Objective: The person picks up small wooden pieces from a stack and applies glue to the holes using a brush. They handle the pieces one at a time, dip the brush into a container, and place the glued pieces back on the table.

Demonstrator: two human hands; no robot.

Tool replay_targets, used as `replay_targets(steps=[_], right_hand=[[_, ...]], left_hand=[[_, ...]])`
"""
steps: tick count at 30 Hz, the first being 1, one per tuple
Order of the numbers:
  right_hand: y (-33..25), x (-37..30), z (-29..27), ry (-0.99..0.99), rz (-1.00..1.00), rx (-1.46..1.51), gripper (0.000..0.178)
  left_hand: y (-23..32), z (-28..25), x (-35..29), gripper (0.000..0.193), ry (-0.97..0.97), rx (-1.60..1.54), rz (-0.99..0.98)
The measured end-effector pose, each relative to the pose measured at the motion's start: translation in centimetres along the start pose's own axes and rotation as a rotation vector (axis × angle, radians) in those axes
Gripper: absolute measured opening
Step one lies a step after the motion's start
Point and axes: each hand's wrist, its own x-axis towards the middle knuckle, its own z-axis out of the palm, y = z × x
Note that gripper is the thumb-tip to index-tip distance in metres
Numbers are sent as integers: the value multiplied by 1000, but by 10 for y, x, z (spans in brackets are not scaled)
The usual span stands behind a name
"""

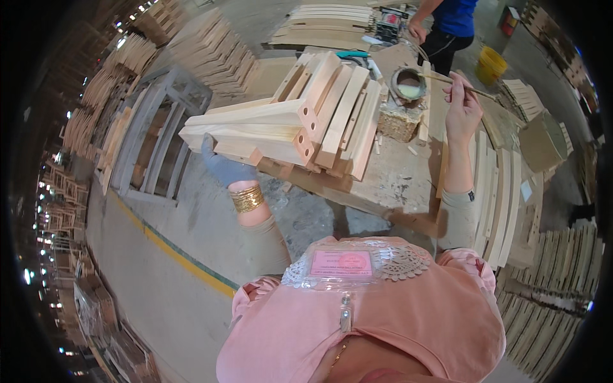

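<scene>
right grip (464,110) outstretched (stick (483,94) aslant)

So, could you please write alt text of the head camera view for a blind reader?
A blue-grey gloved left hand grips long, drilled, pale wooden pieces beside a worn workbench, while the bare right hand holds a thin stick toward a round grey pot of pale liquid. Beyond stands a co-worker in a blue shirt.

Worn on the person's head, the fisheye camera looks steeply down and forward. The pink shirt (421,313) looms close at lower centre; the drilled wooden pieces (281,115) and tabletop (408,185) lie beyond, upper centre, with the floor (159,274) curving away at left.
</scene>
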Motion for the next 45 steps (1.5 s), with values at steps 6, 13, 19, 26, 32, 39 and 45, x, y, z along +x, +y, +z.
replay_targets(steps=[6,13,19,26,32,39,45], right_hand=[[46,8,-4,-34,-67,-245,24],[66,11,7,-145,-115,-535,27],[65,17,7,-230,-59,-509,28],[70,11,-9,-83,-47,-367,26],[81,-14,-18,6,232,-115,31],[87,-6,-36,174,480,317,27],[88,-3,-38,167,573,504,22]], left_hand=[[5,8,-8,52,-86,-65,-153],[8,15,-10,50,-98,-64,-132],[4,26,-10,48,-111,-58,-114],[-2,34,-10,45,-97,-32,-61],[-6,38,-9,43,-64,-39,-80],[-15,47,-9,44,-73,15,-97],[-16,32,3,47,-150,-15,-154]])
